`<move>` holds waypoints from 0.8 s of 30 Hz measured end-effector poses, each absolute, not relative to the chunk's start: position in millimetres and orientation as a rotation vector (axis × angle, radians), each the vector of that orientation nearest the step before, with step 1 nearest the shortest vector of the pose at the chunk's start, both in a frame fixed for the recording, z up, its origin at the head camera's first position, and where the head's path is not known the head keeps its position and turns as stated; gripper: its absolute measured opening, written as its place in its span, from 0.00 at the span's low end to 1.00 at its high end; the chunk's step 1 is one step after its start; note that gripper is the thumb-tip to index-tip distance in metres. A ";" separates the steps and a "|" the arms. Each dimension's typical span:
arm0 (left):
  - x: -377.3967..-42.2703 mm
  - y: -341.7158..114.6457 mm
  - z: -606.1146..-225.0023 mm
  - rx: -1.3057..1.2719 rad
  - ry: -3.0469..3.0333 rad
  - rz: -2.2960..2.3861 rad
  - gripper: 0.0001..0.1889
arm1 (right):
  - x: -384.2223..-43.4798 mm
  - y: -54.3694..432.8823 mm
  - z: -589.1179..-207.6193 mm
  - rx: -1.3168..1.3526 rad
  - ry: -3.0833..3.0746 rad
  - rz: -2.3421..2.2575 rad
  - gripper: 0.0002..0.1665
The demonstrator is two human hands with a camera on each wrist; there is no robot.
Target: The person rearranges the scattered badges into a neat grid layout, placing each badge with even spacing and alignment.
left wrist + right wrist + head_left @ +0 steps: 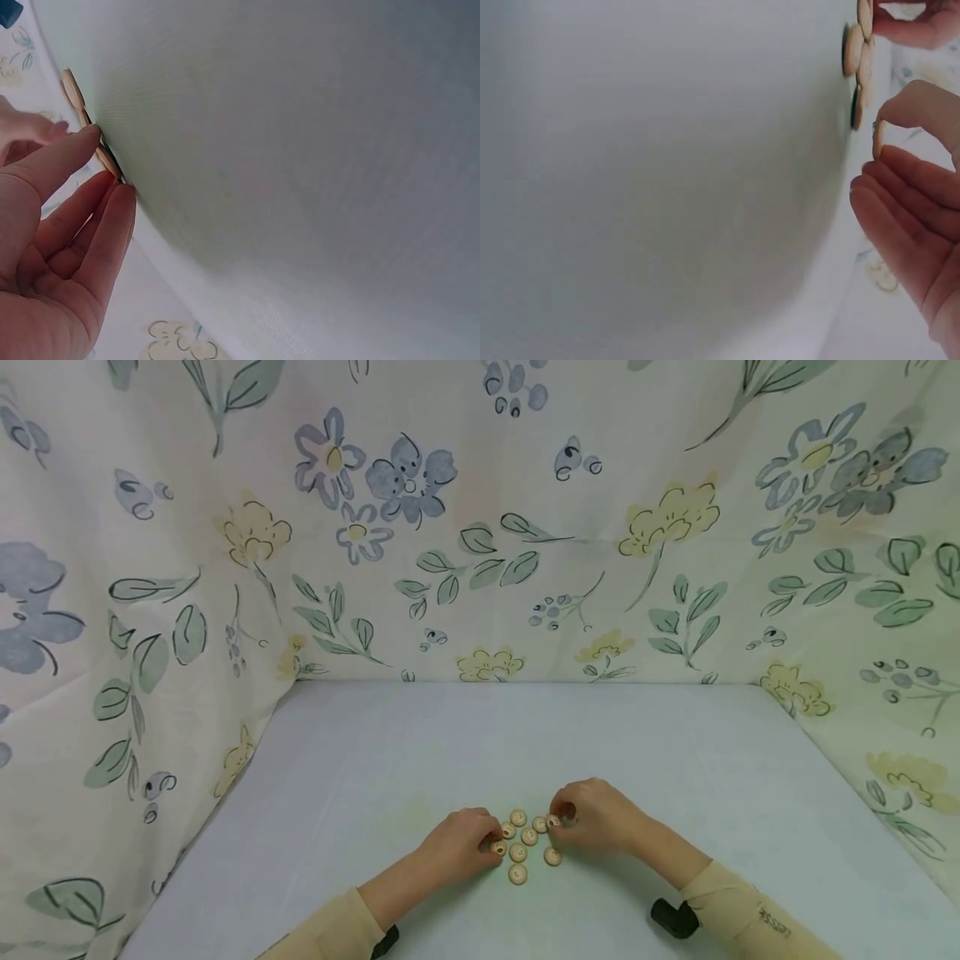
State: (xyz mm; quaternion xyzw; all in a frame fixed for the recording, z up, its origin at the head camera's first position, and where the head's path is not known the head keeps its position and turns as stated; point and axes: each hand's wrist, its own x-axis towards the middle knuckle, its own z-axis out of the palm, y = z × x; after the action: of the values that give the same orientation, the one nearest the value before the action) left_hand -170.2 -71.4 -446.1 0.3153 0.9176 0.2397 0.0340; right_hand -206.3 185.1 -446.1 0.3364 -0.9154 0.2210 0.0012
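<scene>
Several small round wooden discs with dark marks on their faces lie in a loose cluster on the table, among them one disc at the near end (517,874) and one at the far end (518,817). At the cluster's left side my left hand (467,843) pinches a disc (498,847) between thumb and fingertips; the left wrist view shows this disc (109,160) edge-on, close to the tabletop. My right hand (597,814) pinches another disc (553,821) on the cluster's right side. In the right wrist view that disc (878,140) stands edge-on between thumb and fingers. A single disc (552,857) lies just below the right hand.
The pale table (420,735) stretches away behind the discs to a floral curtain (480,527), which also hangs along both sides. A black piece (673,918) sits by the right sleeve, and another (385,942) shows under the left sleeve.
</scene>
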 end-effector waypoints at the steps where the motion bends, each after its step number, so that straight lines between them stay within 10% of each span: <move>1: -170.0 -71.7 -446.0 0.971 2.827 0.737 0.06 | -209.9 184.4 -444.7 1.049 -2.874 0.693 0.05; 24: -170.9 -72.4 -452.0 0.935 2.806 0.786 0.08 | -334.0 145.8 -444.7 0.858 -2.911 0.511 0.05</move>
State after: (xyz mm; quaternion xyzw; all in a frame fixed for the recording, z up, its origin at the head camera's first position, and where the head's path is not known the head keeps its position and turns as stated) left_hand -170.9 -72.4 -452.0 0.3053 0.9161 0.2566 0.0408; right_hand -334.0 145.8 -444.7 0.2785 -0.9454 0.1659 0.0320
